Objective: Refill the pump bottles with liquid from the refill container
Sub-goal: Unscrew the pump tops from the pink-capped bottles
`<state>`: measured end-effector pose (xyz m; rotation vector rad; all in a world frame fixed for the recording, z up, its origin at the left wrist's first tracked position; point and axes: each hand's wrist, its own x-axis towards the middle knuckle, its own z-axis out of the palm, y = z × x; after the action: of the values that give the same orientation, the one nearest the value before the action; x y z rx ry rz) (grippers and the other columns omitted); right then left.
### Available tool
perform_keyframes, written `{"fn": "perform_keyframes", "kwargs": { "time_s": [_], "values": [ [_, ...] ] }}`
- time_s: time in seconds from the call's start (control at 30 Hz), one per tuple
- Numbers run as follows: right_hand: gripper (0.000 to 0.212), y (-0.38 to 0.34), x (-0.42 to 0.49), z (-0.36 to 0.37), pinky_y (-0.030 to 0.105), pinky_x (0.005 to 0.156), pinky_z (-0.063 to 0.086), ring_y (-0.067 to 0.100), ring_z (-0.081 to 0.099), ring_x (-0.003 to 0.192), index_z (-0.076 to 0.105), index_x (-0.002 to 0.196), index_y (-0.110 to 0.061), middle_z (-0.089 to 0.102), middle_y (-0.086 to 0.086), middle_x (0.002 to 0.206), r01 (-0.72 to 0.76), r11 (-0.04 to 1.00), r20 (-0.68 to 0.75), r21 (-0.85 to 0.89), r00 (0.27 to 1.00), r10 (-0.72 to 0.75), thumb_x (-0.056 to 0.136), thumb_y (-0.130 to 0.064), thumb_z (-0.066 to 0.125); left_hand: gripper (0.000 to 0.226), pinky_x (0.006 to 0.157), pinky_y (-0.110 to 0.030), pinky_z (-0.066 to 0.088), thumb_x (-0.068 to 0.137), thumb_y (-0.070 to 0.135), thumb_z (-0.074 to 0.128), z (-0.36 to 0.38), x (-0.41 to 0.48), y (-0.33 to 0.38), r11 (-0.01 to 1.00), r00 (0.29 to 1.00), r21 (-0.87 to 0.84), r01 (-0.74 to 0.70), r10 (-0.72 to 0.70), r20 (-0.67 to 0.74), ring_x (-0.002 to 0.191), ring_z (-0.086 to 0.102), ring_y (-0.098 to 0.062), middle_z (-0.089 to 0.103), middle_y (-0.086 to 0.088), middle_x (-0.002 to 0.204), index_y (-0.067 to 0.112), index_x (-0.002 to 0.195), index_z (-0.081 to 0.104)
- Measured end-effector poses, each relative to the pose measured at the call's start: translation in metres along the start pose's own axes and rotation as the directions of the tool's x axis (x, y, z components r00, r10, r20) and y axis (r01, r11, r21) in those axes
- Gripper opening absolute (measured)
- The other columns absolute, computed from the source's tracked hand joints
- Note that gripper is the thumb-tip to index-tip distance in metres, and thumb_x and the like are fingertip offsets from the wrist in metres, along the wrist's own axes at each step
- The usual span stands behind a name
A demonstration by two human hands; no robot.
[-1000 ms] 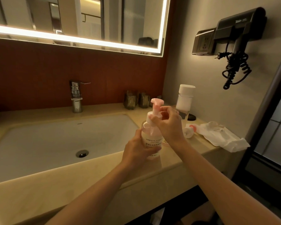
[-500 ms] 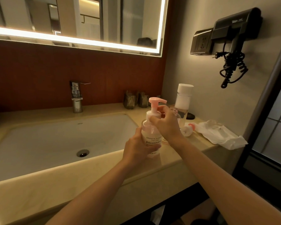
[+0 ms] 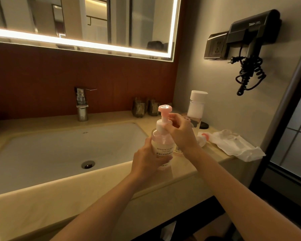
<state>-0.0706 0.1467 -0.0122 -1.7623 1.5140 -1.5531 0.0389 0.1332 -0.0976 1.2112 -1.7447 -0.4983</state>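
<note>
A clear pump bottle [image 3: 162, 146] with a pink pump head [image 3: 164, 109] and a white collar stands on the counter right of the sink. My left hand [image 3: 146, 159] wraps around its lower body. The fingers of my right hand [image 3: 180, 133] pinch the white collar under the pump head. Behind my right hand a second clear bottle [image 3: 178, 150] is mostly hidden. A tall refill container [image 3: 196, 108] with a white cap stands near the wall. A loose pink-and-white pump part [image 3: 202, 138] lies on the counter.
The white sink basin [image 3: 59, 150] with its drain lies to the left, a chrome faucet [image 3: 82, 105] behind it. A crumpled white cloth [image 3: 233, 145] lies at the counter's right end. Two dark cups [image 3: 146, 108] stand at the back. A hair dryer [image 3: 250, 40] hangs on the wall.
The pink pump head has turned: its nozzle pointed right before and now faces the camera. My right hand has shifted its grip on the collar. The left hand stays on the bottle.
</note>
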Motion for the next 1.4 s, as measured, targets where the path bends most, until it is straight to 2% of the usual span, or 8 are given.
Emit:
{"fn": "perform_keyframes", "kwargs": {
  "time_s": [0.13,0.3,0.43,0.63,0.73,0.97,1.2,1.4],
  "values": [
    [0.060,0.002,0.001,0.002,0.023,0.081,0.043,0.017,0.053,0.112,0.038,0.138,-0.016,0.054,0.002,0.129,-0.017,0.999,0.023,0.032,1.000,0.016,0.085,-0.034,0.061,0.073,0.067,-0.023,0.049,0.062,0.048,0.078,-0.001,-0.001,0.000,1.000,1.000,-0.009,-0.005,0.005,-0.012,0.082,0.059,-0.011,0.064,0.005,0.103,0.025,0.121,0.042],
    [0.054,0.003,0.002,0.010,0.017,0.073,0.042,0.010,0.051,0.092,0.051,0.119,-0.015,0.054,0.000,0.112,0.037,0.993,-0.121,-0.116,0.991,-0.051,0.074,-0.038,0.072,0.073,0.058,-0.010,0.039,0.063,0.047,0.078,-0.002,-0.002,0.000,1.000,1.000,-0.013,-0.009,0.009,-0.007,0.080,0.056,-0.007,0.064,0.005,0.105,0.024,0.122,0.041],
    [0.038,0.002,0.002,0.007,0.005,0.053,0.042,0.000,0.054,0.074,0.052,0.124,-0.016,0.055,-0.013,0.094,0.032,0.999,-0.075,-0.006,0.997,-0.033,0.087,-0.023,0.059,0.075,0.070,-0.027,0.051,0.062,0.049,0.077,-0.001,-0.001,-0.001,1.000,1.000,0.004,-0.019,0.020,-0.021,0.086,0.061,-0.013,0.064,0.004,0.106,0.025,0.123,0.040],
    [0.053,0.006,0.005,0.008,0.015,0.069,0.041,0.010,0.051,0.096,0.049,0.122,-0.018,0.051,-0.005,0.110,0.021,0.999,-0.080,-0.048,0.996,-0.025,0.078,-0.042,0.066,0.074,0.061,-0.018,0.042,0.060,0.051,0.077,0.000,-0.001,-0.002,0.999,0.999,-0.007,-0.032,0.031,-0.029,0.078,0.056,-0.008,0.065,0.005,0.102,0.025,0.120,0.042],
    [0.044,0.005,0.004,0.010,0.007,0.061,0.035,0.009,0.051,0.087,0.052,0.111,-0.018,0.051,-0.006,0.101,0.069,0.989,-0.147,-0.130,0.985,-0.088,0.076,-0.038,0.070,0.075,0.062,-0.016,0.044,0.062,0.051,0.076,0.000,-0.001,-0.002,0.999,0.999,-0.001,-0.037,0.037,-0.021,0.080,0.055,-0.007,0.064,0.004,0.106,0.024,0.122,0.041],
    [0.030,-0.003,0.005,0.003,0.003,0.049,0.040,0.004,0.058,0.081,0.059,0.117,-0.019,0.060,-0.015,0.089,-0.025,0.994,-0.013,0.104,1.000,0.026,0.092,-0.032,0.050,0.073,0.067,-0.027,0.048,0.060,0.052,0.077,0.000,-0.001,-0.004,0.999,0.999,0.007,-0.032,0.033,-0.038,0.079,0.058,-0.011,0.065,0.005,0.101,0.026,0.118,0.042],
    [0.048,0.000,0.003,0.011,0.018,0.072,0.043,0.014,0.055,0.092,0.054,0.118,-0.013,0.054,-0.001,0.104,0.058,0.983,-0.084,-0.172,0.994,-0.073,0.078,-0.034,0.070,0.072,0.057,-0.012,0.038,0.062,0.051,0.077,0.000,-0.001,-0.002,1.000,0.999,0.008,-0.029,0.029,-0.022,0.077,0.054,-0.007,0.064,0.004,0.104,0.024,0.119,0.041],
    [0.046,-0.005,0.003,0.007,0.014,0.066,0.040,0.010,0.054,0.090,0.047,0.130,-0.018,0.054,-0.008,0.101,-0.001,1.000,0.041,-0.006,0.999,0.001,0.086,-0.023,0.059,0.072,0.066,-0.027,0.050,0.061,0.053,0.076,0.000,-0.001,-0.003,1.000,0.999,0.022,-0.020,0.021,-0.028,0.080,0.059,-0.011,0.065,0.005,0.102,0.025,0.117,0.042]
  ]
}}
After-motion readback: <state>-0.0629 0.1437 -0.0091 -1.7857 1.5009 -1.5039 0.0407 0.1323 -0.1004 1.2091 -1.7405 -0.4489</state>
